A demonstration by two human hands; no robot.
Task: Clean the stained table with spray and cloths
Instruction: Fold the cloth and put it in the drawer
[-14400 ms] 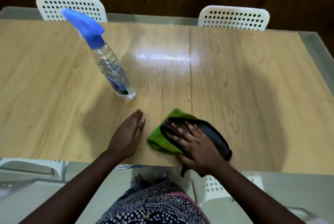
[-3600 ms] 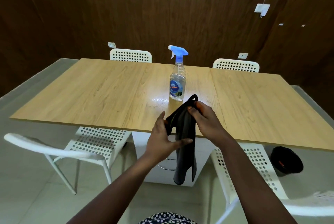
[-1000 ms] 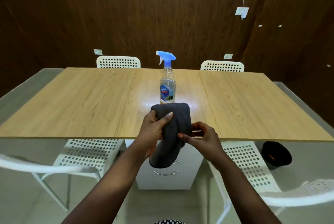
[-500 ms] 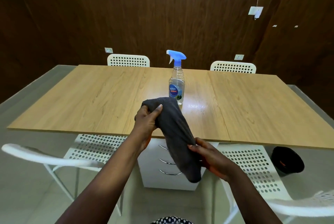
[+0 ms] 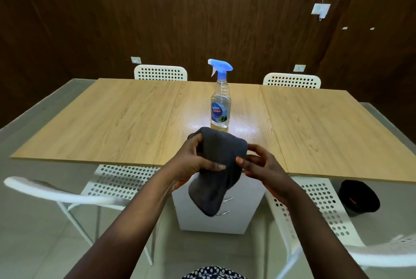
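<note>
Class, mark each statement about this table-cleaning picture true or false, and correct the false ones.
1. The spray bottle stands upright on the table. True.
2. The left hand grips the dark cloth. True.
3. The cloth lies flat on the table. False: it is held up in front of the near edge, its lower end hanging.
4. The bottle's trigger head is red. False: it is blue.
5. The right hand holds the bottle. False: it is at the cloth.

Blue label on clear spray bottle, standing on wooden table at centre of frame, reading "Sparkle" in white letters. Smaller line of print beneath the name, too small to read. No other legible text anywhere.
</note>
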